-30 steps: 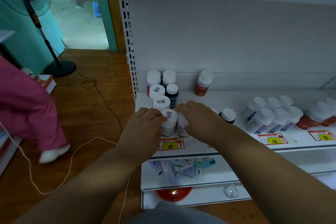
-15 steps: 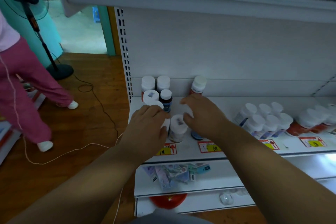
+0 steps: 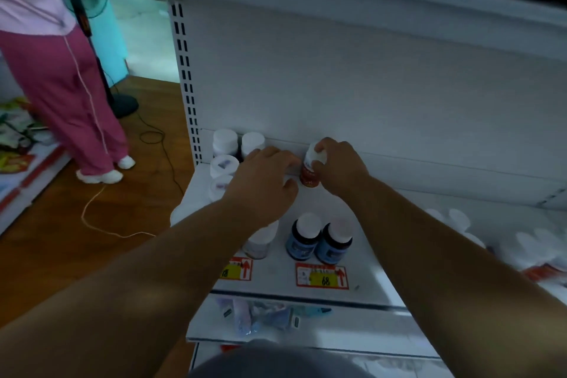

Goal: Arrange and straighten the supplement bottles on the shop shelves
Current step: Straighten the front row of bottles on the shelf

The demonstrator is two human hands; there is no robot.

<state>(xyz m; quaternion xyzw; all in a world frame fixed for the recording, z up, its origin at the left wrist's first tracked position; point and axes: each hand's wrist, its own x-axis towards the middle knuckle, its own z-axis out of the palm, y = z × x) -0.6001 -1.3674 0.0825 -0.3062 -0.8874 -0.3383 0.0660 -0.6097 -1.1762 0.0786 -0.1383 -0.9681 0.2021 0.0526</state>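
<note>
On the white shelf (image 3: 371, 273), my right hand (image 3: 342, 170) grips a red-labelled bottle with a white cap (image 3: 309, 175) at the back wall. My left hand (image 3: 264, 182) reaches in beside it, fingers stretched toward that bottle; whatever lies under its palm is hidden. Several white-capped bottles (image 3: 224, 164) stand in a column at the shelf's left end. Two blue bottles (image 3: 319, 239) stand side by side near the front edge, and a pale bottle (image 3: 260, 244) sits partly under my left wrist.
Price tags (image 3: 322, 277) are stuck on the front edge. More bottles (image 3: 454, 219) blur at the right. Loose packets (image 3: 260, 316) lie on the lower shelf. A person in pink trousers (image 3: 70, 86) stands at left by a fan stand (image 3: 122, 104); a cable (image 3: 101, 224) trails across the floor.
Both hands moved from the front bottles to the back of the shelf. My right hand took hold of the red-labelled bottle. The view shifted closer and the person walked nearer.
</note>
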